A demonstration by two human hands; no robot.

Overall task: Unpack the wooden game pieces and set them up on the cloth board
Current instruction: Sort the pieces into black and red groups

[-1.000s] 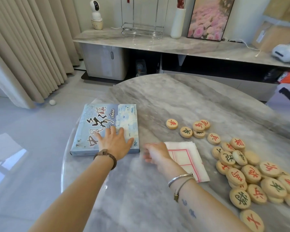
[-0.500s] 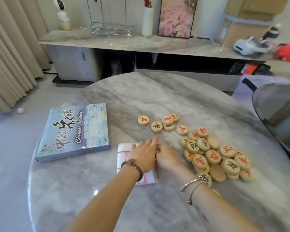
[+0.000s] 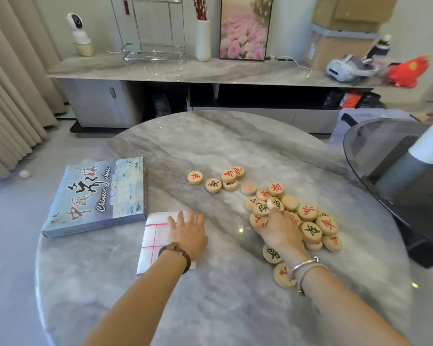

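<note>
The cloth board (image 3: 155, 236) lies folded on the round marble table (image 3: 210, 146), white with red lines. My left hand (image 3: 188, 233) rests flat on its right half, fingers straight. Right of it lies a heap of round wooden game pieces (image 3: 310, 231) with red and black characters. My right hand (image 3: 278, 228) lies on the heap's left side, fingers spread over the discs. One disc (image 3: 274, 204) stands tilted at my fingertips. A few more pieces (image 3: 214, 184) lie apart, farther back.
The blue Chinese chess box (image 3: 98, 196) lies shut at the table's left edge, just left of the cloth. A dark glass table (image 3: 365, 151) overlaps the right side. A long marble sideboard (image 3: 185, 68) runs behind. Two pieces (image 3: 283, 273) lie under my right wrist.
My left hand left the box and came onto the folded cloth. My right hand moved from the cloth right onto the heap of pieces. The view turned to the right.
</note>
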